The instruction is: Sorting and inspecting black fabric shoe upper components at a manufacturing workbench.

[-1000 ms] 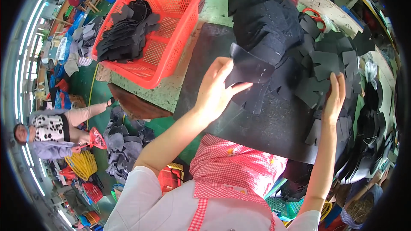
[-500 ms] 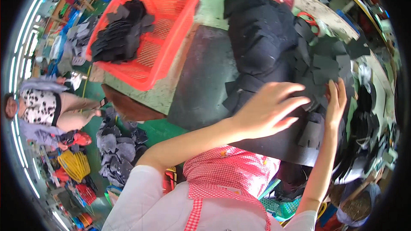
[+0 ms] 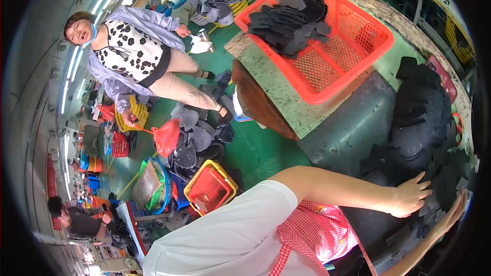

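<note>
Now the left hand [image 3: 409, 197] has slid rightward, fingers spread flat on the dark cut pieces [image 3: 424, 122].

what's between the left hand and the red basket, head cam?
In the head view, a dark mat on the table and the black heap of cut pieces lie between the left hand and the red basket.
</note>
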Demonstrator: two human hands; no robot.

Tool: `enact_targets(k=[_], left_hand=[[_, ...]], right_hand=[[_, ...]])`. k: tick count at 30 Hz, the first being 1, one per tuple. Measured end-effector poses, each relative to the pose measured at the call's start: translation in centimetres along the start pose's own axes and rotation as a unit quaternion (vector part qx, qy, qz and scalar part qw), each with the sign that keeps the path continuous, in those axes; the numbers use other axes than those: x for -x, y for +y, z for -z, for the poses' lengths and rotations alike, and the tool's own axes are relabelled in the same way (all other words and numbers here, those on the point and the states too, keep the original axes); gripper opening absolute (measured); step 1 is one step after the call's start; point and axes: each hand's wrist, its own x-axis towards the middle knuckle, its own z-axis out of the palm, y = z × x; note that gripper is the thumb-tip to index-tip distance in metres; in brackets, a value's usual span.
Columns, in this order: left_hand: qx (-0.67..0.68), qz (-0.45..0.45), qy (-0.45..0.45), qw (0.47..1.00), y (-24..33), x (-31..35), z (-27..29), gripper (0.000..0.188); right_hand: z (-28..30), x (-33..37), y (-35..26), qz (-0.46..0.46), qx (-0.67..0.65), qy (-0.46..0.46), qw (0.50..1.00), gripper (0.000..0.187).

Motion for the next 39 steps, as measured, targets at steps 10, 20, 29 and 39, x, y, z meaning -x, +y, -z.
enact_targets(k=[10, 20, 29, 39], left_hand=[[0.076, -0.022, 0.045, 0.996, 0.7, 0.5, 3.1, 0.024], [0.563, 0.223, -0.003, 0.796, -0.3, 5.0, 14.4, 0.017], [0.395, 0.33, -0.109, 0.851, 0.0, 12.6, 20.3, 0.021], [0.364, 0.437, -0.174, 0.804, -1.2, 14.8, 19.4, 0.02]], right_hand=[[4.0, -0.2, -2.9, 0.056, 0.189, 0.113, 0.974, 0.031], [-3.8, 7.1, -19.7, -0.103, -0.152, -0.235, 0.955, 0.025], [-5.6, 12.4, -19.6, -0.374, -0.225, -0.383, 0.814, 0.014], [-7.5, 14.0, -20.4, -0.334, -0.109, -0.438, 0.828, 0.023]])
